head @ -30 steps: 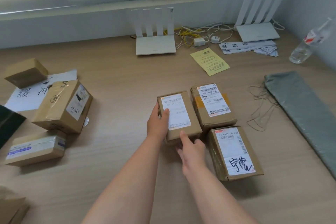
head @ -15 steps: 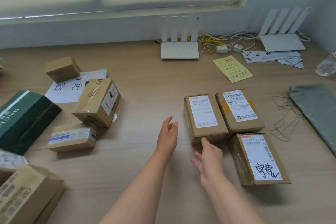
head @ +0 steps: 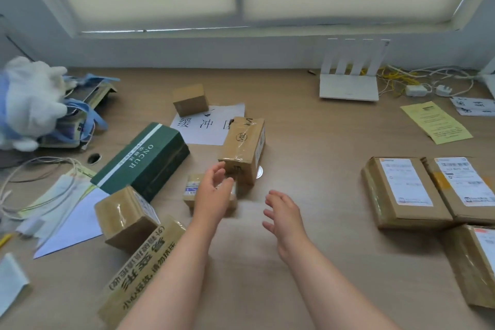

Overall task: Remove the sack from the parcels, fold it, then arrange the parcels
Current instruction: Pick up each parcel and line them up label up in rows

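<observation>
Just beyond my left hand (head: 214, 193), a small flat parcel (head: 193, 188) lies partly hidden under the spread, empty fingers, with a taller taped parcel (head: 243, 149) touching it behind. My right hand (head: 284, 215) hovers open beside it over bare desk (head: 308, 142), gripping nothing. Well off to that hand's right, 3 labelled parcels (head: 401, 190) sit grouped edge to edge.

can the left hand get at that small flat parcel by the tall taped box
Probably yes: the left hand hovers open right over the small flat parcel, nothing between them. The tall taped box stands close behind, but the near side looks free.
</observation>
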The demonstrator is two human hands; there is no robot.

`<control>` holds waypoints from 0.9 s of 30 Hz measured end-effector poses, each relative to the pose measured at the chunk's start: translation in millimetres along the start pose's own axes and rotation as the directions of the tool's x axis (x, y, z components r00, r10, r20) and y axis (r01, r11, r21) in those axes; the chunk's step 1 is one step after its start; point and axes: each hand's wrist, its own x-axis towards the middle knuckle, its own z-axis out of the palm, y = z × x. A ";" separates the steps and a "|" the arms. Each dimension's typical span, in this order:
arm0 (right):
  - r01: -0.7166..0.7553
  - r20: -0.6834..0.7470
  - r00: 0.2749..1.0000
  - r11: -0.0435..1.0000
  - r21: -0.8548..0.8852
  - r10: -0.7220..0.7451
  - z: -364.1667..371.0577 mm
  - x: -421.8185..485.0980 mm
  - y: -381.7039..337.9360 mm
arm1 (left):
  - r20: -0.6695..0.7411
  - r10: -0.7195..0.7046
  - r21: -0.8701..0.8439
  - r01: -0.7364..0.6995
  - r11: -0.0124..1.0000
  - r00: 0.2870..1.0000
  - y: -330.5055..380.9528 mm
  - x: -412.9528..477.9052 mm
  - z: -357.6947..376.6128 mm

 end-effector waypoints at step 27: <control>0.097 -0.174 0.981 0.995 0.021 -0.092 74.5 15.2 25.1 | 0.041 -0.124 0.151 0.117 0.982 0.991 -35.4 58.0 -79.9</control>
